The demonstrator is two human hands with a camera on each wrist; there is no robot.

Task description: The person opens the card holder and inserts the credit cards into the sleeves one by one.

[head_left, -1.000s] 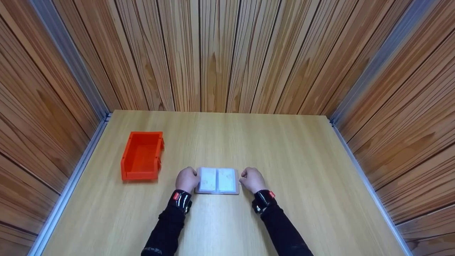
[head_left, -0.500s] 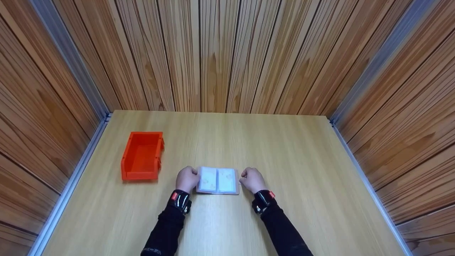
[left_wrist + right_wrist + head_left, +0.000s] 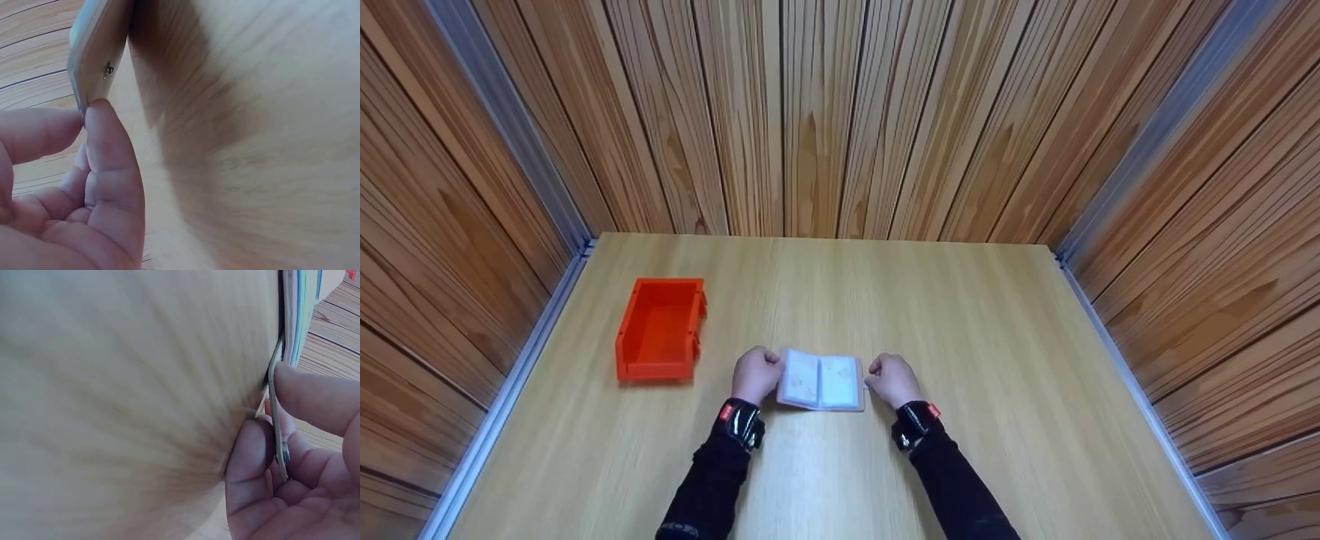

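A small card holder [image 3: 838,381] with whitish plastic sleeves lies spread open on the table, in the middle of the head view. Its left cover is tilted up off the wood. My left hand [image 3: 755,375] pinches that cover's outer edge between thumb and finger. In the left wrist view a metal snap [image 3: 109,68] sits on the outside of the raised cover [image 3: 95,67]. My right hand [image 3: 895,380] holds the closure strap [image 3: 272,391] at the right side, thumb against it and fingers curled behind. A snap stud [image 3: 286,451] shows near the strap's end.
An orange-red plastic bin [image 3: 655,371] stands on the table [image 3: 960,322] to the left, beyond my left hand. Wood-panelled walls [image 3: 817,120] close off the back and both sides, with metal rails along the side edges.
My left hand has risen slightly and shifted a little to the right, lifting the left cover into a steeper tilt. The right hand stays where it was.
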